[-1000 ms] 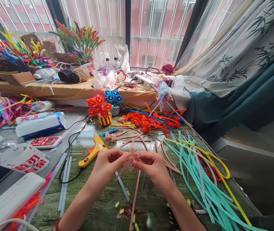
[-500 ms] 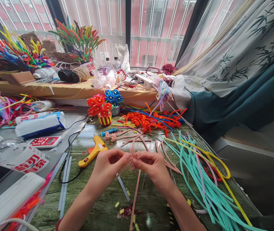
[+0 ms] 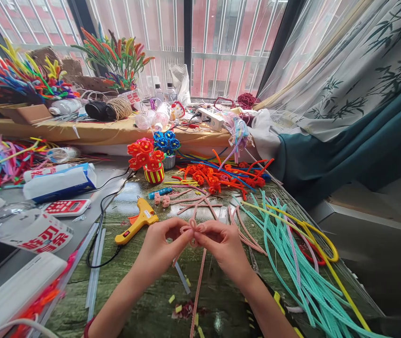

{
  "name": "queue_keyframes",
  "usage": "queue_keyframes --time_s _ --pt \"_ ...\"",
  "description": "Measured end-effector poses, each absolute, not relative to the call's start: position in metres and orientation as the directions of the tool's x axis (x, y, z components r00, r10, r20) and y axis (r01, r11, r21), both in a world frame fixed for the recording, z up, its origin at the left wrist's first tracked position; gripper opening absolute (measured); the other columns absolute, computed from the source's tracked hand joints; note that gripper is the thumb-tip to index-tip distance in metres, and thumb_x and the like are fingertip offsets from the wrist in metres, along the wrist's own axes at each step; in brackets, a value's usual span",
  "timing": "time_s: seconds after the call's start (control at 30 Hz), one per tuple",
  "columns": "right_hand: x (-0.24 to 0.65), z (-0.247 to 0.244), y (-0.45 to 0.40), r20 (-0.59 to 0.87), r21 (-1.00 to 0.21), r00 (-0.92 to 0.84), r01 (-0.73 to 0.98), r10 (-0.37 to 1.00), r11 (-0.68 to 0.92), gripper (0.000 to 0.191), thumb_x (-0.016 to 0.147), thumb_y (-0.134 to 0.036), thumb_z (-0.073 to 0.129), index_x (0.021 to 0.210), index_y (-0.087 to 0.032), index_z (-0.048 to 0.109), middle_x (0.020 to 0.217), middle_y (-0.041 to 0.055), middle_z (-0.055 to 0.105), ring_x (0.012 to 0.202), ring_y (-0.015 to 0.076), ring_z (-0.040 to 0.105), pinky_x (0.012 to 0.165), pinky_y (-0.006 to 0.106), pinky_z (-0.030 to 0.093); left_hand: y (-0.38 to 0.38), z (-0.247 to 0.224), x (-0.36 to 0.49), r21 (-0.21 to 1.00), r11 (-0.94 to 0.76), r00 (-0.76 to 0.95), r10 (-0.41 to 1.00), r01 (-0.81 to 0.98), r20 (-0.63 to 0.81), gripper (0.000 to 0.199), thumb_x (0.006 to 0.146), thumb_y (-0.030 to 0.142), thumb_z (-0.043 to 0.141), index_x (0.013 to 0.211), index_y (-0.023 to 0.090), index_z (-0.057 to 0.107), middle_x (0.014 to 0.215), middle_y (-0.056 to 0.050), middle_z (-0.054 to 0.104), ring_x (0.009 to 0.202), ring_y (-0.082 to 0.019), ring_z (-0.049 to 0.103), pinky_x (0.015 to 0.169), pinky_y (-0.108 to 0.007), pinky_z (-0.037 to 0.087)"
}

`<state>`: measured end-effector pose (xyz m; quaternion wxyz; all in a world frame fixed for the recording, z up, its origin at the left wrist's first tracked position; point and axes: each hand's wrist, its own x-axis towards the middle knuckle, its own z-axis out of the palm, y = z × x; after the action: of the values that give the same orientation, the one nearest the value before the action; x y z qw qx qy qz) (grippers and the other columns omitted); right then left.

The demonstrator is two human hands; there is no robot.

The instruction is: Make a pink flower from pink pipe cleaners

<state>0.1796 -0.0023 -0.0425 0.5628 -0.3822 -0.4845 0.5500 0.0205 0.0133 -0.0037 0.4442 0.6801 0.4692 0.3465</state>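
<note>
Between my two hands is a pink pipe-cleaner flower (image 3: 193,227) with small looped petals, held above the table. My left hand (image 3: 167,244) pinches it from the left, its thumb tip at the flower's centre. From the other side my right hand (image 3: 223,241) grips it, thumb and forefinger closed on the right petals. The two thumbs nearly meet and cover part of the centre. Below the hands a pink pipe cleaner (image 3: 198,291) runs toward the near edge. Left of my left hand lies a yellow glue gun (image 3: 137,221).
Turquoise pipe cleaners (image 3: 292,263) spread at right, with a yellow one (image 3: 327,251) across them. Red pipe-cleaner pieces (image 3: 218,176) are heaped behind. A pot of red flowers (image 3: 154,174) stands at the back. Glue sticks (image 3: 95,272) and a black cord (image 3: 96,230) lie at left.
The thumbs have drawn closer together at the flower's centre. My left thumb has moved slightly right and down, and the petals now look more spread.
</note>
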Motion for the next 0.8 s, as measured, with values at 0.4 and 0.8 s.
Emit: queue_keyframes --time_s 0.4,0.8 --pt "0.183 -0.035 -0.004 -0.004 -0.954 -0.133 -0.297 0.991 -0.044 0.018 0.067 -0.033 0.08 0.067 -0.017 0.073 0.066 0.0015 0.07 0.06 0.0147 0.064 0.059 0.025 0.053 0.014 0.001 0.019 0.954 -0.134 0.374 0.927 0.267 0.025 0.021 0.079 0.032 0.066 0.079 0.012 0.072 0.076 -0.009 0.074 0.072 -0.021 0.066 0.065 -0.027 0.051" --pt "0.192 -0.029 -0.004 -0.04 -0.951 -0.317 -0.278 0.948 -0.133 0.025 0.071 -0.035 0.076 0.058 -0.014 0.069 0.05 -0.0015 0.061 0.046 0.0093 0.054 0.048 0.02 0.043 0.012 0.005 0.011 0.781 -0.541 0.48 0.799 0.312 0.362 0.012 0.083 0.02 0.064 0.078 0.015 0.073 0.068 -0.004 0.068 0.059 -0.013 0.059 0.056 -0.022 0.046"
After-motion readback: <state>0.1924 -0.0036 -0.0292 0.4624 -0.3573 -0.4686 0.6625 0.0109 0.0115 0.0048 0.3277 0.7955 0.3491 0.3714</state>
